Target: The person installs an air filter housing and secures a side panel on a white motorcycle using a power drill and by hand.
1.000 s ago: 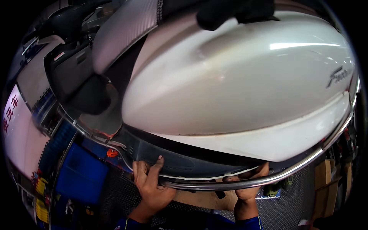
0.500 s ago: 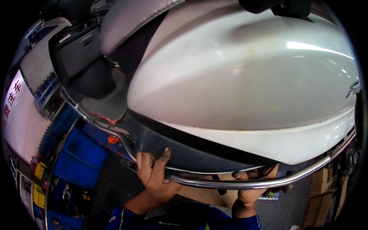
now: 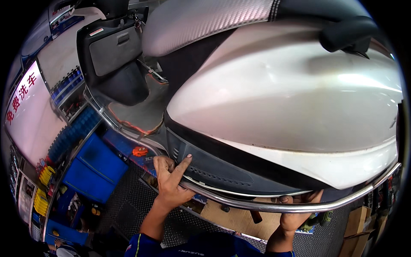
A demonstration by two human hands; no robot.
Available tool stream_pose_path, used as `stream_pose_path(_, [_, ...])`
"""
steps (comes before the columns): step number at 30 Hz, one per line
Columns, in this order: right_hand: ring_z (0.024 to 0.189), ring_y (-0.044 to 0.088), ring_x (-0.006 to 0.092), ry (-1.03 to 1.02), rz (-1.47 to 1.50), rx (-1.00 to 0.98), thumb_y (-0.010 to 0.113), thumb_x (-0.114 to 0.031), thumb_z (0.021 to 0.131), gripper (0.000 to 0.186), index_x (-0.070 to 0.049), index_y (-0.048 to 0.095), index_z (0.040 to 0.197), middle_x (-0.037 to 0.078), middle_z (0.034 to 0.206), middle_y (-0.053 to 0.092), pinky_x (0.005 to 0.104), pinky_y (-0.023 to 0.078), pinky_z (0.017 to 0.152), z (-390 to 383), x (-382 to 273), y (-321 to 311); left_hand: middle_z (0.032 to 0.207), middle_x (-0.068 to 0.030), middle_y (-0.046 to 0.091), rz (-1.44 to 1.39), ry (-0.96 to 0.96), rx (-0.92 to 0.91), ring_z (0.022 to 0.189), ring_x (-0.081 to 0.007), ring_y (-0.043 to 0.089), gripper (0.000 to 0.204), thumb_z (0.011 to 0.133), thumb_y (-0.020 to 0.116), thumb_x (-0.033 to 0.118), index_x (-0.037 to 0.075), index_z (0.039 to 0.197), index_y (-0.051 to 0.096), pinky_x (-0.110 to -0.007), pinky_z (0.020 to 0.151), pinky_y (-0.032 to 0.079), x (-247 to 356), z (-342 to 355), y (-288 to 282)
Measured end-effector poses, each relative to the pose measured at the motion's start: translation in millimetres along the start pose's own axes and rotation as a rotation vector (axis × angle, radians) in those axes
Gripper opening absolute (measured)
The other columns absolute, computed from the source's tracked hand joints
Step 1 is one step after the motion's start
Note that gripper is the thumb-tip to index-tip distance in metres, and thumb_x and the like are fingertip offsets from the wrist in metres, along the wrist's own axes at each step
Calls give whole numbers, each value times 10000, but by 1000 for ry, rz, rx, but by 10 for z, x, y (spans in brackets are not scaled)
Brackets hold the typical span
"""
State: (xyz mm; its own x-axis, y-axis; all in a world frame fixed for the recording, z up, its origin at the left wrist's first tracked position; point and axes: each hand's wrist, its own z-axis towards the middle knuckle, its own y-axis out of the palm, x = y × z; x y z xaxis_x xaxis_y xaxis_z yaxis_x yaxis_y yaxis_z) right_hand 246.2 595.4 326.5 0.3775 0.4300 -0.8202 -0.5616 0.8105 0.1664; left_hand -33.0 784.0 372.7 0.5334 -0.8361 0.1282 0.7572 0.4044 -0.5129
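A scooter with a white rear body panel [image 3: 282, 98] fills most of the view. Below it runs a dark grey lower side cover [image 3: 214, 165], bordered outside by a chrome guard rail [image 3: 265, 206]. At the cover's front end is my left hand [image 3: 172, 182], curled around its edge by the rail, the index finger stretched along the cover's face. My right hand [image 3: 295, 212] reaches past the rail to the rear lower edge of the same cover. Its fingers bend up against that edge, and their tips are partly hidden behind the cover and rail.
Blue bins [image 3: 95, 167] and shelves with yellow-packed goods [image 3: 41, 201] stand at left. An orange object [image 3: 140, 151] lies near the footboard. Beneath the rail is a cardboard sheet [image 3: 231, 216] on the textured floor. Cardboard boxes [image 3: 357, 222] stand at right. Another person [image 3: 64, 248] shows at lower left.
The view has shifted, so the scooter sits farther right and more of its seat and front shows. Both hands stay at the lower side cover. Another person has come into view at lower left.
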Motion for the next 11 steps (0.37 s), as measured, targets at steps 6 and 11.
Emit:
stream_pose_path(6, [1087,595,164,-153,-170,-4,844,-196,918,1030,91,192,1663,104,1448,541,262,547,857,-59,157,-162,820,-66,366,-36,24,21,760,-263,420,780,598,889,285,8,1315,761,-406,711,380,-90,-25,67])
stream_pose_path(11, [1459,438,261,-94,-100,-69,799,-176,922,1045,30,121,1690,148,1705,337,359,518,1101,-101,188,-167,800,-55,362,-116,-21,27,726,-239,413,786,580,894,270,3,1308,767,-391,660,366,-71,5,41])
